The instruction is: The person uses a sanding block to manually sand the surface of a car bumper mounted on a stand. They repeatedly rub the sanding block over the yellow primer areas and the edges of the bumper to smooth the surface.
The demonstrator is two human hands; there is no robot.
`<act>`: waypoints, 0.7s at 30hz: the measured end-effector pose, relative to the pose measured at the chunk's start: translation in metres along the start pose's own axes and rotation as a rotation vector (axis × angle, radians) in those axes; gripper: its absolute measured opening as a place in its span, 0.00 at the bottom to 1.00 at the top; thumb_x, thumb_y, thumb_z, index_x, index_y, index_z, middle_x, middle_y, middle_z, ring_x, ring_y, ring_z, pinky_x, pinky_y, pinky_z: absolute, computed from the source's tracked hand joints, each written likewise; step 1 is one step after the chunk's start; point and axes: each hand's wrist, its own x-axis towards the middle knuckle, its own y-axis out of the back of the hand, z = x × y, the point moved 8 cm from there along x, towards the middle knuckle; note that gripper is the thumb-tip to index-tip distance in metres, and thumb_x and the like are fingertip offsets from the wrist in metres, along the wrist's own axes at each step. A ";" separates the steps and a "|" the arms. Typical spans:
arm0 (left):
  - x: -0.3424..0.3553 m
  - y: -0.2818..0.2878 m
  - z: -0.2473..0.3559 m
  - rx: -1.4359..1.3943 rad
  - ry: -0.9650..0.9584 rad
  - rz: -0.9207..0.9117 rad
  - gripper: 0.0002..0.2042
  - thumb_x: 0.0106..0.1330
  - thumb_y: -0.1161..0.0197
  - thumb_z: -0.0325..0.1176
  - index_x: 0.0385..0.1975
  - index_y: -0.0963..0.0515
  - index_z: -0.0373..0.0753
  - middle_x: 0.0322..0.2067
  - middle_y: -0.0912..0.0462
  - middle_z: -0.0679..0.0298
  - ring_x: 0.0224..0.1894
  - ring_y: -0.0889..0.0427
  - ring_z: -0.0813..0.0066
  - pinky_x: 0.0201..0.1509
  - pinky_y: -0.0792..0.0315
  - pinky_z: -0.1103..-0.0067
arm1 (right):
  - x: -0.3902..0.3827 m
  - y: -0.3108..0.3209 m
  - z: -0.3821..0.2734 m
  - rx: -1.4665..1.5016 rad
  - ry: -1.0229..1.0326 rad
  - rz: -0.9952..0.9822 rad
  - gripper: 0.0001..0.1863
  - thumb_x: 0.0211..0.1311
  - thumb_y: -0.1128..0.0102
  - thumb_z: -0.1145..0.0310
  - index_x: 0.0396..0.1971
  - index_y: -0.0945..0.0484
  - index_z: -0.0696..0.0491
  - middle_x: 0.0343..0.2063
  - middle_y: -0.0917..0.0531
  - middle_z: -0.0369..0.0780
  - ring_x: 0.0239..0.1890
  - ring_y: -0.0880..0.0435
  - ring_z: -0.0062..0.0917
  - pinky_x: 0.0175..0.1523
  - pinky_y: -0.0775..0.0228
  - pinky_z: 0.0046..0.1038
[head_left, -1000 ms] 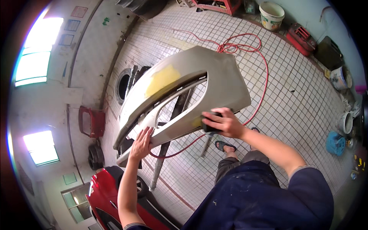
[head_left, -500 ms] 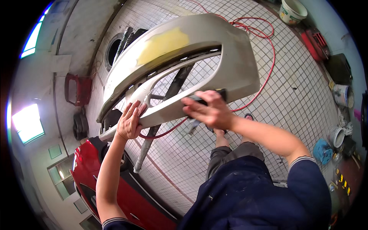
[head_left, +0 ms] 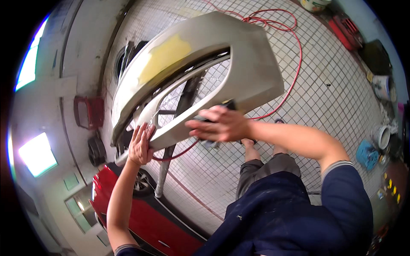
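A grey car bumper (head_left: 256, 59) lies tilted on a dark metal stand (head_left: 185, 96), with a yellow patch of filler (head_left: 164, 55) on its upper face. My left hand (head_left: 141, 145) rests on the bumper's lower strip at the near left, fingers stretched over it. Against the same strip, farther right, my right hand (head_left: 224, 124) presses a black sanding block (head_left: 229, 104). Most of the block is hidden beneath the palm, and the fingers are blurred by motion.
A red hose (head_left: 299, 59) curls over the tiled floor behind and right of the bumper. At the left stands a red car (head_left: 141, 217), with a loose red door panel (head_left: 89, 112) and tyres (head_left: 97, 150) by the wall. Buckets (head_left: 380, 135) line the right wall.
My right hand has slid left along the lower strip with the sanding block. My left hand keeps its place on the bumper. The whole view has shifted slightly.
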 end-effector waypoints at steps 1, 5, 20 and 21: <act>-0.006 -0.001 0.001 -0.002 0.019 -0.003 0.38 0.73 0.49 0.38 0.80 0.53 0.32 0.70 0.25 0.44 0.75 0.33 0.32 0.80 0.46 0.44 | 0.014 -0.003 -0.007 -0.037 -0.025 0.013 0.23 0.71 0.39 0.61 0.65 0.18 0.37 0.72 0.24 0.29 0.62 0.24 0.32 0.63 0.29 0.36; -0.012 -0.005 0.003 -0.009 0.035 0.010 0.37 0.70 0.48 0.36 0.78 0.50 0.31 0.70 0.25 0.44 0.75 0.33 0.32 0.80 0.45 0.44 | -0.032 0.015 0.020 0.037 -0.052 -0.028 0.27 0.74 0.43 0.62 0.72 0.24 0.38 0.76 0.30 0.29 0.63 0.26 0.29 0.67 0.33 0.34; -0.009 -0.005 0.004 0.002 0.040 0.002 0.38 0.67 0.47 0.33 0.77 0.48 0.30 0.69 0.24 0.42 0.75 0.33 0.33 0.80 0.46 0.44 | -0.037 0.023 0.030 0.117 -0.102 -0.050 0.26 0.74 0.40 0.65 0.70 0.22 0.40 0.68 0.24 0.39 0.55 0.20 0.32 0.59 0.27 0.34; -0.008 -0.005 0.004 0.005 0.033 0.017 0.38 0.67 0.47 0.34 0.78 0.49 0.31 0.69 0.24 0.43 0.75 0.33 0.34 0.80 0.46 0.44 | -0.056 0.029 0.049 0.197 -0.078 -0.121 0.25 0.73 0.38 0.64 0.69 0.21 0.41 0.65 0.22 0.43 0.50 0.15 0.37 0.52 0.23 0.37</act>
